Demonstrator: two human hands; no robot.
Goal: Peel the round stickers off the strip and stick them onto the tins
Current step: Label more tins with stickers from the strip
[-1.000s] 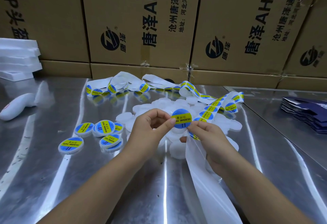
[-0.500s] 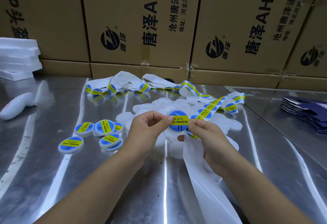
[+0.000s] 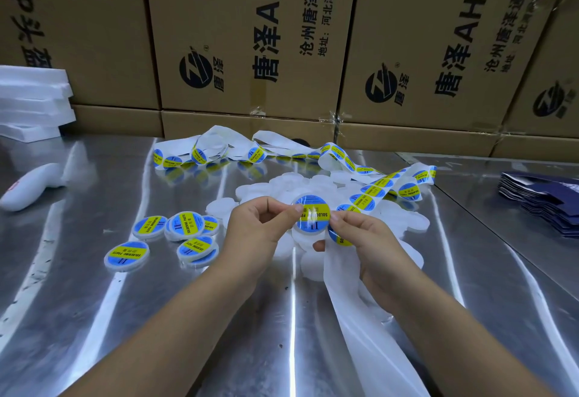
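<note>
My left hand (image 3: pixel 260 227) pinches the left edge of a white round tin (image 3: pixel 305 230) held above the table. A blue and yellow round sticker (image 3: pixel 311 213) lies on the tin's top face. My right hand (image 3: pixel 372 243) has its thumb tip on the sticker's right edge, and its fingers are curled round the sticker strip (image 3: pixel 365 200). The strip runs back and right from that hand with several stickers on it. Its bare white backing (image 3: pixel 354 312) trails down towards me. Unlabelled white tins (image 3: pixel 282 183) lie heaped behind my hands.
Several labelled tins (image 3: pixel 188 227) lie on the steel table (image 3: pixel 219 318) to the left of my hands. More strip (image 3: pixel 200 153) loops at the back. Cardboard boxes (image 3: pixel 250 36) wall the far side. White foam sheets (image 3: pixel 31 102) and a white bottle (image 3: pixel 31 191) are left, dark blue packets (image 3: pixel 545 202) right.
The sticker has come down a little and turned between my hands, and now lies flat on the tin. My right thumb has moved onto its right edge.
</note>
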